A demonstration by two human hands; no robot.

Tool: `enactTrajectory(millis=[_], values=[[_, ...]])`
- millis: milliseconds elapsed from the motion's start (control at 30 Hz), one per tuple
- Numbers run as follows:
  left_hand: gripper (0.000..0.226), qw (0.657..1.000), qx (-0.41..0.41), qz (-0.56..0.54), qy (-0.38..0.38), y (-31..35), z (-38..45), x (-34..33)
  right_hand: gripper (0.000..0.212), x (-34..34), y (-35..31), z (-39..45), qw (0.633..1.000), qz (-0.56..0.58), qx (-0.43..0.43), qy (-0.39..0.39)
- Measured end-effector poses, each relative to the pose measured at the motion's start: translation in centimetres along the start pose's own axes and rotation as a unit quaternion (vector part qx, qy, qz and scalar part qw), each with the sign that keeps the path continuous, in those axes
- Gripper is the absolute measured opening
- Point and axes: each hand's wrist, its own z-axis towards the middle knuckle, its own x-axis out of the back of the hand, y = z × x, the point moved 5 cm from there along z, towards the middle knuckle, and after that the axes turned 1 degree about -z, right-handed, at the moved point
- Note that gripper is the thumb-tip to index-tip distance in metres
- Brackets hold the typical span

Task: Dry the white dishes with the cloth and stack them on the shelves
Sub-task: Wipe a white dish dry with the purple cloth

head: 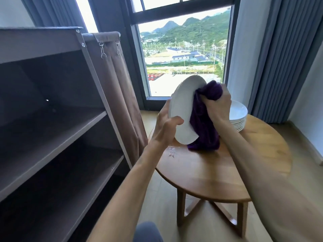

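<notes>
The left hand point(166, 123) grips a white plate point(185, 112) at its lower left rim, thumb across the near face and fingers curled behind the edge. The plate is held in the air, tilted nearly upright, above the 10 o'clock portion of the round wooden bench point(227, 172). The right hand point(218, 105) is closed around a bunched purple cloth point(204, 130) and presses it against the right side of the plate. The upper part of the cloth is gathered in the fist; the rest hangs down behind the plate's right edge, and its lower end appears to reach the bench top just below the plate.

A stack of white plates point(238, 117) stands on the bench at its 1 o'clock edge, directly behind the right hand and partly hidden by it. A few small bright spots point(172, 151) lie on the bench at 9 o'clock, just below the held plate; what they are cannot be told.

The shelves point(57, 130) stand at 9 o'clock from the bench, close beside it. This is a brown frame unit with a brown fabric curtain point(120, 91) drawn to its right side and clipped at the top. Three shelf levels are visible, and no dishes are seen on them.

A window point(183, 55) lies at 12 o'clock, with grey curtains point(283, 58) at 2 o'clock.
</notes>
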Motion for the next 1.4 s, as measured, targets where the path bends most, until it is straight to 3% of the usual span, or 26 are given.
enactTrajectory(millis=[167, 267, 367, 500, 633, 800, 900, 1000, 1100, 1233, 1300, 1400], values=[[0.052, 0.999, 0.018, -0.048, -0.004, 0.1, -0.2, -0.1, 0.054, -1.8, -5.0, -0.5, 0.990, 0.019, 0.141, -0.024], [0.061, 0.999, 0.016, -0.046, 0.014, 0.8, 0.6, -0.9, 0.058, -2.9, -6.7, -2.0, 0.979, 0.027, 0.189, -0.066], [0.067, 0.997, -0.009, -0.042, 0.061, 2.2, 1.4, -1.6, 0.049, -4.0, -7.3, -4.0, 0.967, 0.023, 0.217, -0.131], [0.069, 0.992, -0.027, -0.046, 0.117, 3.1, 1.9, -0.4, 0.013, -4.1, -7.0, -6.2, 0.942, 0.065, 0.212, -0.253], [0.061, 0.976, 0.043, -0.164, 0.139, 1.9, 1.3, 0.4, 0.014, -4.8, -6.8, -7.0, 0.927, -0.012, 0.197, -0.318], [0.046, 0.965, 0.061, -0.225, 0.118, 0.4, 0.5, 0.2, 0.029, -6.2, -8.1, -5.0, 0.906, -0.179, 0.270, -0.273], [0.036, 0.975, 0.064, -0.179, 0.112, 0.8, -0.4, 0.2, 0.034, -6.2, -8.2, -2.3, 0.927, -0.201, 0.239, -0.209], [0.059, 0.979, 0.037, -0.130, 0.156, 1.3, -0.8, 1.0, 0.034, -5.1, -6.1, -0.4, 0.946, -0.248, 0.176, -0.115], [0.066, 0.979, -0.012, -0.090, 0.181, 2.2, -0.8, 0.9, 0.027, -4.8, -3.2, -1.3, 0.940, -0.308, 0.125, -0.080], [0.063, 0.984, -0.050, -0.009, 0.171, 1.9, -0.1, 0.7, 0.027, -3.9, -2.2, -4.6, 0.975, -0.197, 0.090, -0.057], [0.071, 0.987, -0.030, 0.022, 0.159, 1.7, 0.4, 0.5, 0.022, -3.9, -3.7, -5.7, 0.986, -0.103, 0.108, -0.076], [0.081, 0.991, 0.017, -0.062, 0.120, 0.9, 0.7, 0.3, 0.019, -4.6, -7.2, -6.5, 0.977, -0.017, 0.174, -0.119]])
